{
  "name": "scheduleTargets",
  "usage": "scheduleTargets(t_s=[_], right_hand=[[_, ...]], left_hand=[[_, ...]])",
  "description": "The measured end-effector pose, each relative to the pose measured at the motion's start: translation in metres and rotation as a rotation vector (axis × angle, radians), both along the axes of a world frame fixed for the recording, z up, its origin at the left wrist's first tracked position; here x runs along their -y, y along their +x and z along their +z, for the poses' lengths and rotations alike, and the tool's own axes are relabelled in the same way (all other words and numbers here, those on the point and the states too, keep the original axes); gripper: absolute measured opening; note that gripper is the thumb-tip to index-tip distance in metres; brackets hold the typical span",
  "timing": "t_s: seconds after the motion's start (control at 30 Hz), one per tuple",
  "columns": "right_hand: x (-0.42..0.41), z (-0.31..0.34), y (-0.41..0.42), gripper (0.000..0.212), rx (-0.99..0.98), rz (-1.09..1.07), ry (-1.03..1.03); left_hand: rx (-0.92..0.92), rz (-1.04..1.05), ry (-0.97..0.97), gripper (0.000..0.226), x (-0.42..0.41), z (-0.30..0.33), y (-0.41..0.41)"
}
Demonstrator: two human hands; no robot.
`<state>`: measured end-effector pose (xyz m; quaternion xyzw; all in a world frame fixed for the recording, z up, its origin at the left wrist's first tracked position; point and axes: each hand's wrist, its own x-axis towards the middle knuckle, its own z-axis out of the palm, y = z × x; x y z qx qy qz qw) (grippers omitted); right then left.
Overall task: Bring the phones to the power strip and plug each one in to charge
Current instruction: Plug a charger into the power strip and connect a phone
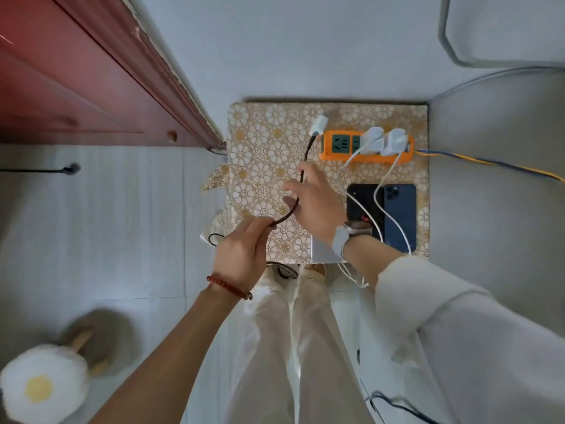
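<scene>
An orange power strip (336, 146) lies at the back of a small table with a flower-patterned cloth (263, 148). Two white chargers (385, 140) sit in it, and their white cables run down to a black phone (360, 203) and a blue phone (400, 215) lying side by side at the right. A third white charger (319, 123) lies loose left of the strip, with a dark braided cable (305, 160) attached. My right hand (315, 200) pinches that cable in its middle. My left hand (244, 249) grips the cable's lower part near the table's front edge.
A silvery flat thing (321, 249) shows at the table's front edge under my right wrist. A red wooden door (76, 81) stands at the left. A fried-egg-shaped stool (39, 390) is on the floor at the lower left. The strip's blue-yellow cord (489, 162) leads off right.
</scene>
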<state>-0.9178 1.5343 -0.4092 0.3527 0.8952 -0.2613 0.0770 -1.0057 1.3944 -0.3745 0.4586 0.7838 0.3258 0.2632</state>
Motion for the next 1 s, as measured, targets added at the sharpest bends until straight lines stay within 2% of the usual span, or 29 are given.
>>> scheduleTargets(t_s=[0.07, 0.17, 0.27, 0.43, 0.57, 0.73, 1.0], right_hand=[[-0.017, 0.000, -0.009, 0.011, 0.002, -0.037, 0.009], [-0.047, 0.010, -0.016, 0.016, -0.038, -0.128, 0.081], [-0.070, 0.023, -0.019, 0.022, -0.051, -0.041, 0.168], [-0.108, 0.032, -0.015, 0.028, 0.122, 0.084, 0.331], [-0.130, 0.033, -0.009, 0.020, 0.228, 0.013, 0.206], [-0.148, 0.037, 0.001, 0.011, 0.354, 0.048, 0.046], [-0.157, 0.040, 0.010, 0.021, 0.402, 0.052, 0.123]], left_hand=[[-0.001, 0.053, 0.045, 0.032, 0.003, 0.006, -0.008], [0.030, 0.249, 0.055, 0.025, 0.009, 0.005, -0.022], [0.031, 0.358, 0.056, 0.024, 0.009, 0.001, -0.033], [0.035, 0.314, 0.075, 0.023, -0.015, -0.007, -0.035], [0.014, 0.277, 0.087, 0.022, -0.038, -0.010, -0.036], [-0.009, 0.286, 0.084, 0.020, -0.060, -0.014, -0.044], [-0.007, 0.245, 0.063, 0.020, -0.075, -0.017, -0.041]])
